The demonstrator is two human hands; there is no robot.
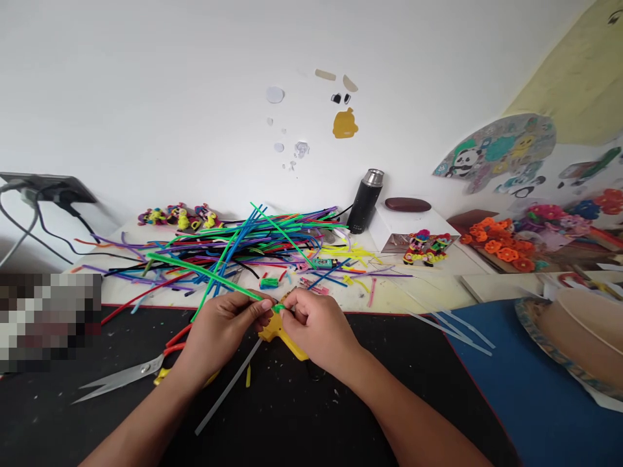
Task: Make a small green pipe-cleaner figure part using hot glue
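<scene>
My left hand (pixel 224 327) is closed on a green pipe cleaner (pixel 204 274), whose long free part slants up to the left. Fingertips of my right hand (pixel 321 324) pinch its other end, a small bent green bit (pixel 279 308) between the two hands. Beneath them lies a yellow glue gun (pixel 291 342), partly covered by my right hand. A clear glue stick (pixel 228 387) extends from it toward the lower left. Scissors (pixel 146 370) with red handles lie beside my left wrist. Just beyond my fingers is a small green bundle (pixel 268 283).
Many coloured pipe cleaners (pixel 243 240) are heaped behind my hands. A black thermos (pixel 365 201) stands by a white box (pixel 409 224). Small pipe-cleaner figures (pixel 426 248), orange flowers (pixel 506 243), glue sticks (pixel 462 331) and a round basket (pixel 574 337) are to the right.
</scene>
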